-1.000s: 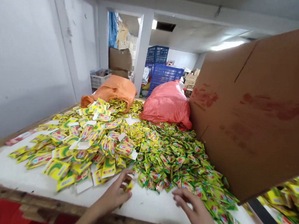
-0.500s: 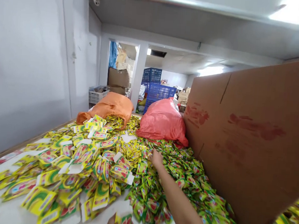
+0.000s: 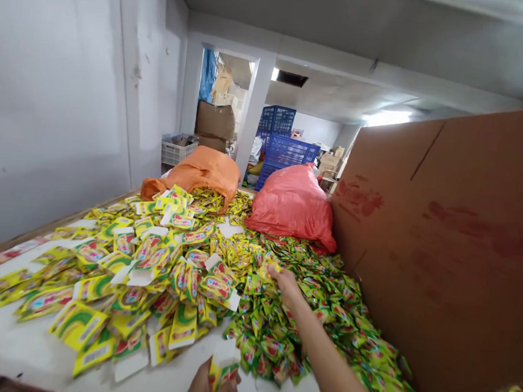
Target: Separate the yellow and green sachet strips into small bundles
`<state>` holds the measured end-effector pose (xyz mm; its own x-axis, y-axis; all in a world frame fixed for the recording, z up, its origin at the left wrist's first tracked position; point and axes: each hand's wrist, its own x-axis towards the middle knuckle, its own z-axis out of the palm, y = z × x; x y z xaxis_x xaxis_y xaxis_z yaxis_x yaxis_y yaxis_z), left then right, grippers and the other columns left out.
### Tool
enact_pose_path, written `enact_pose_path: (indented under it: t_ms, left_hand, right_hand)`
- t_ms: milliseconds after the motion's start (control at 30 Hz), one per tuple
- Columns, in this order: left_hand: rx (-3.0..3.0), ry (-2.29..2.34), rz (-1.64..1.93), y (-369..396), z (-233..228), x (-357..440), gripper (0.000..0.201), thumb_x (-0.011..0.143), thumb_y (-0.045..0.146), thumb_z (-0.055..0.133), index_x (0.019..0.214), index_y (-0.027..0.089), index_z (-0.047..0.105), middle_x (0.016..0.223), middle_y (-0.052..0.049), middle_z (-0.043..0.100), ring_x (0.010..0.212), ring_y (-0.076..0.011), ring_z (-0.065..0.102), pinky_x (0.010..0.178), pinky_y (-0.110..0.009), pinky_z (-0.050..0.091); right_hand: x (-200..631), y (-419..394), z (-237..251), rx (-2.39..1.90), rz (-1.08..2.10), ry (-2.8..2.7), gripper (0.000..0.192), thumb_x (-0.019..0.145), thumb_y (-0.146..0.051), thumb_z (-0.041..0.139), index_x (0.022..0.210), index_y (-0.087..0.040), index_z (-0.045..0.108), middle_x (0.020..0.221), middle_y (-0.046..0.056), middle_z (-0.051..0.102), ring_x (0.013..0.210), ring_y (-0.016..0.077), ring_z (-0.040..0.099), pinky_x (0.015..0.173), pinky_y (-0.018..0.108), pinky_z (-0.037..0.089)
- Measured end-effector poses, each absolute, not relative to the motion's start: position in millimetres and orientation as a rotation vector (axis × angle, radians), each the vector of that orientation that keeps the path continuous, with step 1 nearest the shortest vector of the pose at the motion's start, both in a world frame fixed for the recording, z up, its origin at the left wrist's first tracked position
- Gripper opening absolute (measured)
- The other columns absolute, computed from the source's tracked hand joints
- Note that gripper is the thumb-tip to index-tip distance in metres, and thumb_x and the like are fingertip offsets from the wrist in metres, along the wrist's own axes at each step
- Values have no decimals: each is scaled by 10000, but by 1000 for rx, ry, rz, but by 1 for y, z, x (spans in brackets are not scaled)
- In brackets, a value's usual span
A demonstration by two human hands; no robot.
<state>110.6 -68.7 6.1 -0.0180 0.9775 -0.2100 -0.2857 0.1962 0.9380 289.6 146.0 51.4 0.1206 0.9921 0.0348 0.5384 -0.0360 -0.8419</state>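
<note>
Small printed carton [image 3: 223,369] at near edge of bench [image 3: 0,344], held above the white top. Left hand [image 3: 210,391] low in view, fingers and thumb curled up around the carton's two sides; grip clamped on it. Carton stands roughly upright within the grip, white flap uppermost, printed body partly covered by the digits.

Right hand [image 3: 288,286]: arm stretched forward and slanting inward over the heap, palm down, fingertips lowered and close together. Yellow sachet [image 3: 270,265] directly at those fingertips, touching; whether pinched or merely touched, I cannot tell.

Materials. Carton: thin card, yellow, green and red print, white inside. Sachets: small, crinkled, glossy film. Green sachets [image 3: 276,348] spread beneath the right forearm; yellow sachets [image 3: 239,248] lie further back, meeting the green ones near the right hand. Flattish cartons [image 3: 147,265] heaped on the left, several showing white flaps.

Further out: orange sack [image 3: 207,170], slack, its mouth over yellow sachets; red sack [image 3: 294,204], bulging, creased, beside it on the right. Large brown cardboard box [image 3: 437,258], red-marked, along the right side. Blue lattice crates [image 3: 292,150] stacked behind.
</note>
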Motion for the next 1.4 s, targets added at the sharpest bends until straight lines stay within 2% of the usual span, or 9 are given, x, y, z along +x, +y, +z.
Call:
enact_pose_path:
  t_ms: [133, 233, 333, 500, 733, 900, 1000, 1133, 1400]
  left_hand:
    - [884, 1087, 1192, -70, 10, 112, 484, 499, 508, 722, 780, 135, 596, 708, -89, 644, 681, -212, 581, 679, -314, 444]
    - [858, 1104, 1190, -72, 14, 109, 498, 487, 500, 732, 792, 128, 603, 738, -101, 652, 710, -224, 588, 707, -328, 448]
    - [801, 1107, 1211, -73, 16, 107, 517, 477, 505, 736, 795, 119, 603, 744, -111, 655, 704, -226, 594, 712, -340, 452]
    - [750, 1079, 1231, -73, 15, 110, 529, 473, 509, 738, 798, 120, 587, 731, -101, 653, 659, -206, 594, 689, -339, 459]
    - [825, 1075, 1229, -71, 8, 112, 522, 484, 527, 722, 781, 126, 567, 706, -84, 648, 615, -189, 583, 631, -314, 451]
    - [823, 1090, 1229, -70, 6, 108, 458, 510, 477, 721, 754, 125, 559, 665, -68, 637, 614, -186, 579, 597, -298, 446]
    - [857, 1064, 1157, -70, 14, 107, 370, 516, 388, 734, 714, 125, 565, 586, -22, 600, 569, -163, 562, 561, -274, 426]
    - [932, 976, 1071, -68, 22, 107, 257, 549, 298, 706, 675, 122, 568, 537, 12, 566, 511, -124, 515, 539, -251, 401]
    - [1047, 952, 1071, -68, 15, 106, 168, 582, 226, 666, 671, 128, 562, 557, 18, 571, 528, -117, 492, 528, -231, 378]
  right_hand:
    - [259, 117, 33, -1681, 709, -1470, 287, 700, -427, 577, 744, -149, 630, 724, 38, 663, 733, 211, 600, 608, 264, 423]
    - [243, 110, 32, -1715, 571, -1431, 281, 610, -389, 629, 773, -160, 630, 802, 81, 657, 886, 276, 551, 686, 306, 391]
    - [243, 102, 38, -1691, 481, -1454, 313, 637, -386, 580, 852, -163, 621, 880, 98, 643, 937, 274, 524, 728, 307, 374]
    - [254, 95, 42, -1689, 473, -1542, 307, 692, -408, 523, 852, -165, 623, 802, 70, 660, 777, 227, 568, 658, 270, 397]
    - [229, 100, 44, -1745, 434, -1532, 182, 653, -311, 611, 786, -188, 627, 791, 79, 647, 913, 279, 540, 779, 336, 369]
    - [232, 67, 56, -1580, 414, -1503, 354, 772, -331, 474, 1090, -176, 503, 1011, 92, 587, 947, 226, 523, 781, 304, 402]
    - [239, 29, 62, -1341, 608, -1500, 432, 803, -345, 448, 1198, -179, 391, 1010, 74, 570, 870, 192, 546, 711, 274, 436]
    - [237, -20, 62, -1011, 927, -1605, 305, 808, -295, 485, 1093, -201, 434, 927, 41, 568, 811, 170, 552, 692, 256, 443]
    - [244, -33, 72, -1027, 678, -2142, 193, 804, -114, 468, 961, -212, 523, 890, 30, 558, 866, 182, 517, 758, 284, 406]
